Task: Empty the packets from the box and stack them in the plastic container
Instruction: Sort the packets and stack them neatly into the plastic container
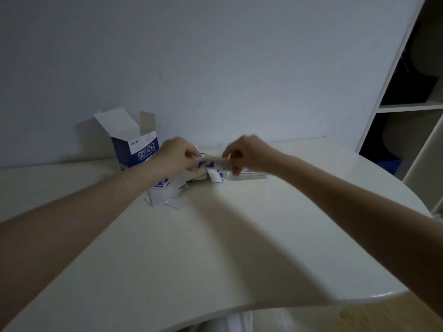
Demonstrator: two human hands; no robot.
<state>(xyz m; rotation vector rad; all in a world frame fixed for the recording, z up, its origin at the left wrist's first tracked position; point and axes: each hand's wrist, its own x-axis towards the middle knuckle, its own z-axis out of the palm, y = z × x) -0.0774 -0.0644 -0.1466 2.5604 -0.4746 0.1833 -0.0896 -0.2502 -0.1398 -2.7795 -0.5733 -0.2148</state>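
A blue and white box [140, 149] stands open at the back of the table, flaps up, near the wall. My left hand [176, 155] and my right hand [244, 153] both grip a small bundle of white and blue packets [213, 161], one hand at each end, just above the table. Loose packets [167, 195] lie scattered under my left forearm. Beneath my right hand sits a clear plastic container [249, 175] with packets inside; my hand hides most of it.
The cream table [227, 236] curves away at its right and front edges. A white wall stands directly behind the box. White shelving [407, 106] with dark compartments rises at the right, with a blue item low inside it.
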